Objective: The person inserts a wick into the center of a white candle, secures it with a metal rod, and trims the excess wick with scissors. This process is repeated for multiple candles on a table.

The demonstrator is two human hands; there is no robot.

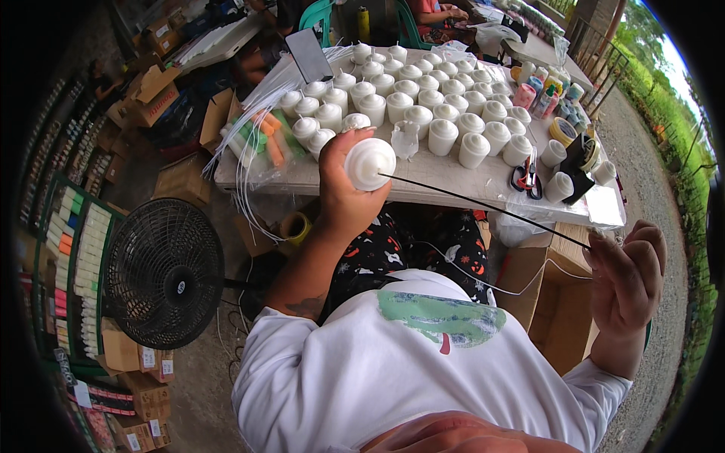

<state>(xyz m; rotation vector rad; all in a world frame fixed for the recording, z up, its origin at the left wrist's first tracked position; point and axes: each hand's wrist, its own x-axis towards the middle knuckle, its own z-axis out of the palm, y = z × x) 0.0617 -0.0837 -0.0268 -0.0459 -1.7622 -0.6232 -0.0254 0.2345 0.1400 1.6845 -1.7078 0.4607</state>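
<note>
My left hand (pixel 349 177) is wrapped round a white candle (pixel 370 164) with a tiered, domed top, held up in front of the table with that top facing me. Between the fingertips of my right hand (pixel 628 273), off to the right, is one end of a thin black rod (pixel 483 205). The rod slants up leftward, and its far tip meets the middle of the candle's top. Rows of similar white candles (pixel 430 98) stand upright on the table (pixel 332 175) beyond my left hand. A small clear plastic piece (pixel 405 140) sits among the nearest ones.
Scissors (pixel 526 180), tape rolls (pixel 563 130) and small bottles (pixel 547 98) lie at the table's right. A phone (pixel 308 55), white strands (pixel 260 113) and bagged coloured pieces (pixel 273 140) are at its left. A black fan (pixel 166 272) stands left; an open carton (pixel 559 302) sits below right.
</note>
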